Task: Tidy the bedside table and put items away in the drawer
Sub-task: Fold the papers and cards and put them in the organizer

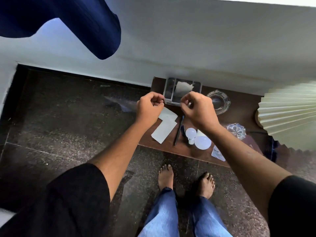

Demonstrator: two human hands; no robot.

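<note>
On the dark wooden bedside table (186,152) a clear tissue box (182,89) stands against the wall with a white tissue sticking out. My left hand (149,106) and my right hand (198,108) both pinch the box's front edge, one at each lower corner. Just below my hands lie two white cards (165,128), a black pen (178,130) and two white light bulbs (198,138). No drawer is in view.
A glass ashtray (218,101) sits right of the box, a cut-glass piece (236,130) nearer me, a clear wrapper (218,153) at the front edge. A pleated cream lampshade (289,115) overhangs the table's right end. Dark stone floor and my bare feet lie below. A blue curtain (82,23) hangs upper left.
</note>
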